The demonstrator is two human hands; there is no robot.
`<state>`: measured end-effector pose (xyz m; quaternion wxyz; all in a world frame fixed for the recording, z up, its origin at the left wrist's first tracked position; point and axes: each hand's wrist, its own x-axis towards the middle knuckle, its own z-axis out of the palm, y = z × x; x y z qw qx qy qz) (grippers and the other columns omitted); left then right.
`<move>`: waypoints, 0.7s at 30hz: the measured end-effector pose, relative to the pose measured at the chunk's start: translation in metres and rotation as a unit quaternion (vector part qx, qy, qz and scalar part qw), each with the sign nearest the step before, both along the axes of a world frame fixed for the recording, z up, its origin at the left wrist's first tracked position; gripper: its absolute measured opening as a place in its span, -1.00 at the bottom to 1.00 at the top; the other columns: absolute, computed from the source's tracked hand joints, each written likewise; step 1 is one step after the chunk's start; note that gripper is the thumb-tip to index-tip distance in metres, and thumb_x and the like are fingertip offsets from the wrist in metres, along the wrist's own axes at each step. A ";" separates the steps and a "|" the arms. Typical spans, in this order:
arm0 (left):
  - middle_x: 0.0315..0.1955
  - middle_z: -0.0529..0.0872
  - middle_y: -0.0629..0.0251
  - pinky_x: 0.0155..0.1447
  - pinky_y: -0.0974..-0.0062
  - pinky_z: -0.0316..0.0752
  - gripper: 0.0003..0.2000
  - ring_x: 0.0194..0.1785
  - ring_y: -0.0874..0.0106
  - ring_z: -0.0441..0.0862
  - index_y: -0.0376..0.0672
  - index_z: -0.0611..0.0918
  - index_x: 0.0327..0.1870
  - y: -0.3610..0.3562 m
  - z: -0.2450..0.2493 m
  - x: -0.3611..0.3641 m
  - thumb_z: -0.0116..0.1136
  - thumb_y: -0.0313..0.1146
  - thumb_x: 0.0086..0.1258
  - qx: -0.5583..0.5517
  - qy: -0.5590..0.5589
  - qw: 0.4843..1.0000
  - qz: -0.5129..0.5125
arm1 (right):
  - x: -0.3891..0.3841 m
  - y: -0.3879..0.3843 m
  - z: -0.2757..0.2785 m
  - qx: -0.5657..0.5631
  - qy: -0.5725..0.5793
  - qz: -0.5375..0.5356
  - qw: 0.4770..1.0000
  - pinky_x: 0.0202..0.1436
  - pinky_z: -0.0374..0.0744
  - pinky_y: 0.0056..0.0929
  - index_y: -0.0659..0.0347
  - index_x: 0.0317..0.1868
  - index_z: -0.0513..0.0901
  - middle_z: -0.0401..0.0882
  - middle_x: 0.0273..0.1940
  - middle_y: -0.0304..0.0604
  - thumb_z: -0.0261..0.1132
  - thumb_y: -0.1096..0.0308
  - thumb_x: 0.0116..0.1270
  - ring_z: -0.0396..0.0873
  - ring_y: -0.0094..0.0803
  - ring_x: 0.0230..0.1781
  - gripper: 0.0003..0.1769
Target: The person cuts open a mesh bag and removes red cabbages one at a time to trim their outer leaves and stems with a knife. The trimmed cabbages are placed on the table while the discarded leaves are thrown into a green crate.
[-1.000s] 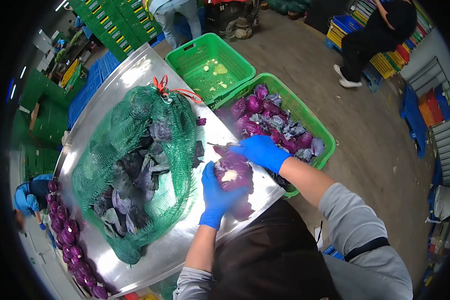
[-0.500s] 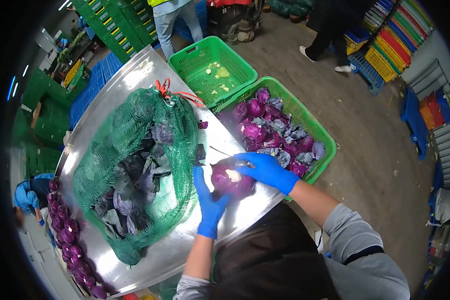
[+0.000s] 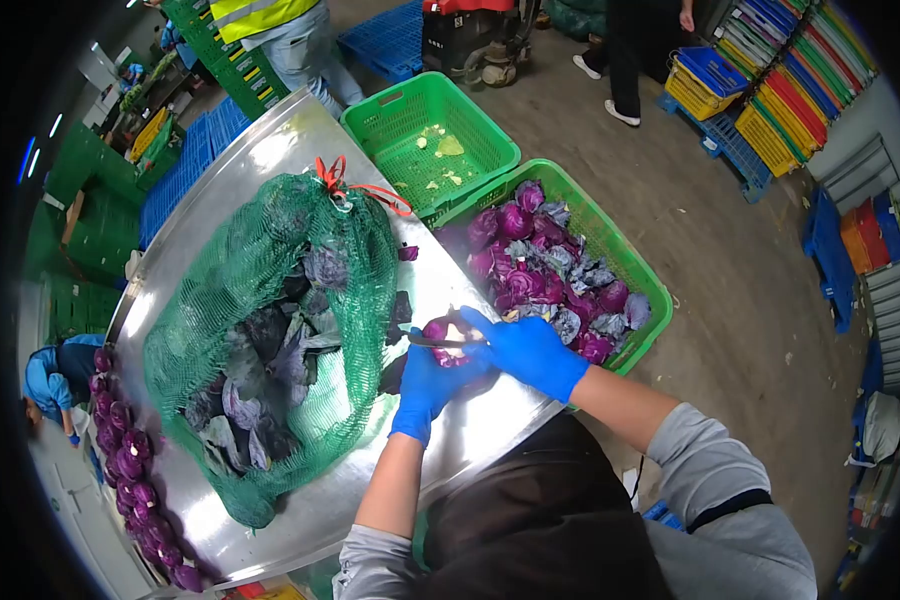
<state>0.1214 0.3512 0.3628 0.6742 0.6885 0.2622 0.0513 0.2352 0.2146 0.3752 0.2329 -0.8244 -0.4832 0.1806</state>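
Blue gloves cover both hands. My left hand (image 3: 432, 388) is wrapped round the lower left side of a purple cabbage (image 3: 438, 330) at the steel table's (image 3: 480, 440) right edge. In my right hand (image 3: 532, 352) is a knife (image 3: 432, 342), its blade lying across the cabbage's pale cut part. Left of the hands, a green mesh bag (image 3: 210, 290) with a red tie lies open over dark loose leaves (image 3: 260, 385). Beyond the hands, a green crate (image 3: 620, 235) holds several purple cabbages and leaves.
Another green crate (image 3: 490, 125) with a few scraps adjoins the table. Several cabbages (image 3: 130, 460) line its left edge. A person in blue (image 3: 50, 378) bends at the left; one in a yellow vest (image 3: 260, 15) stands behind. Blue pallets (image 3: 385, 45) and a red machine (image 3: 470, 35) are farther back.
The knife blade has swung onto the cabbage, and my left hand has moved right and up around it. The person in the yellow vest has shifted left, and the dark-clothed person has also moved left.
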 end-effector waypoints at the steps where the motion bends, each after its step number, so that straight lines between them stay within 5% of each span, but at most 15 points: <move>1: -0.01 0.53 0.21 0.09 0.49 0.49 -0.23 0.00 0.44 0.55 -0.32 0.36 0.13 -0.001 0.006 0.001 0.51 -0.19 -0.09 -0.023 0.004 1.000 0.000 | 0.004 0.005 0.001 -0.006 -0.007 0.009 1.000 -0.46 0.53 -0.17 -0.12 0.36 0.25 0.59 -0.52 -0.03 0.11 -0.14 0.28 0.58 -0.08 -0.58 -0.32; 3: -0.01 0.54 0.22 0.09 0.48 0.50 -0.25 -0.01 0.44 0.56 -0.31 0.37 0.12 0.001 0.003 0.001 0.50 -0.18 -0.10 -0.047 0.009 0.999 0.003 | 0.012 0.015 0.006 -0.013 -0.014 0.022 1.000 -0.42 0.53 -0.15 -0.13 0.34 0.30 0.60 -0.50 0.00 0.08 -0.17 0.29 0.59 -0.06 -0.55 -0.35; 6: -0.10 0.63 0.27 -0.02 0.51 0.55 -0.37 -0.11 0.45 0.61 -0.29 0.46 0.08 0.004 -0.016 -0.001 0.46 -0.32 -0.06 0.008 0.025 1.000 0.007 | 0.022 0.020 0.042 -0.087 0.085 0.069 0.990 -0.28 0.56 -0.32 0.01 0.14 0.47 0.59 -0.09 -0.14 0.04 0.10 0.40 0.62 -0.29 -0.32 -0.62; 7: -0.10 0.63 0.27 -0.02 0.51 0.55 -0.37 -0.11 0.45 0.61 -0.29 0.46 0.08 0.003 -0.015 -0.001 0.46 -0.32 -0.06 0.006 0.024 1.000 0.006 | 0.028 0.020 0.026 -0.089 0.084 0.067 0.990 -0.28 0.56 -0.32 0.01 0.14 0.47 0.59 -0.09 -0.14 0.04 0.10 0.40 0.62 -0.29 -0.32 -0.62; 9: -0.09 0.63 0.25 -0.04 0.53 0.55 -0.39 -0.11 0.45 0.61 -0.30 0.47 0.07 0.000 -0.012 -0.003 0.46 -0.32 -0.05 0.008 0.015 1.000 0.010 | 0.039 0.018 -0.022 0.031 -0.060 0.136 0.988 -0.31 0.53 -0.12 -0.15 0.25 0.42 0.61 -0.44 0.07 -0.03 -0.27 0.30 0.60 0.02 -0.40 -0.37; 11: -0.08 0.64 0.23 -0.04 0.52 0.55 -0.40 -0.11 0.46 0.61 -0.31 0.47 0.07 0.000 -0.013 -0.003 0.45 -0.31 -0.03 0.028 0.032 0.999 0.000 | 0.033 0.018 -0.022 0.036 -0.081 0.139 0.986 -0.31 0.52 -0.12 -0.15 0.25 0.43 0.61 -0.44 0.06 -0.04 -0.28 0.30 0.60 0.01 -0.39 -0.37; 14: -0.08 0.62 0.18 -0.02 0.47 0.55 -0.32 -0.10 0.38 0.62 -0.29 0.40 0.13 -0.007 -0.012 -0.002 0.45 -0.20 -0.01 0.081 0.072 0.994 0.033 | 0.026 0.017 -0.022 0.027 -0.037 0.040 0.998 -0.27 0.54 -0.16 -0.10 0.26 0.41 0.63 -0.38 0.08 -0.03 -0.26 0.31 0.62 0.00 -0.33 -0.36; 15: -0.04 0.59 0.12 -0.01 0.44 0.55 -0.30 -0.09 0.29 0.62 -0.28 0.38 0.15 -0.021 0.006 -0.003 0.43 -0.12 0.04 0.138 0.115 0.983 0.033 | 0.027 0.017 -0.014 -0.008 0.047 -0.015 0.999 -0.13 0.52 -0.31 0.01 0.22 0.42 0.59 -0.17 -0.04 0.07 -0.04 0.33 0.60 -0.18 -0.21 -0.47; 16: 0.00 0.55 0.05 0.01 0.37 0.55 -0.28 -0.05 0.27 0.60 -0.30 0.31 0.20 -0.032 0.004 -0.002 0.39 -0.11 0.09 0.041 0.016 0.997 0.061 | 0.025 0.017 -0.003 -0.040 0.133 -0.070 0.988 0.02 0.49 -0.45 0.13 0.18 0.43 0.55 0.04 -0.17 0.17 0.18 0.34 0.58 -0.36 -0.08 -0.56; 17: 0.04 0.52 0.01 0.06 0.26 0.52 -0.23 0.01 0.25 0.56 -0.30 0.24 0.25 -0.037 0.015 -0.007 0.35 -0.08 0.12 0.022 0.042 0.998 0.043 | 0.025 0.015 0.006 -0.037 0.132 -0.074 0.988 0.02 0.49 -0.45 0.13 0.18 0.43 0.55 0.04 -0.17 0.17 0.18 0.34 0.58 -0.36 -0.08 -0.56; 19: 0.03 0.54 0.11 0.09 0.43 0.49 -0.11 0.03 0.36 0.56 -0.34 0.25 0.21 -0.039 0.017 -0.009 0.52 -0.22 -0.16 0.060 0.099 0.992 0.042 | 0.023 0.010 0.017 0.092 0.203 -0.129 0.966 -0.13 0.56 -0.28 0.03 0.09 0.57 0.66 -0.26 0.06 0.09 -0.27 0.23 0.64 -0.08 -0.24 -0.36; 21: 0.06 0.52 0.09 0.11 0.42 0.48 -0.06 0.05 0.35 0.55 -0.37 0.20 0.26 -0.037 -0.007 -0.018 0.53 -0.22 -0.16 0.132 0.090 0.986 0.043 | 0.021 0.015 0.002 0.141 0.181 -0.168 0.959 -0.17 0.57 -0.30 0.11 -0.09 0.67 0.67 -0.31 0.04 0.21 -0.16 0.18 0.65 -0.11 -0.30 -0.47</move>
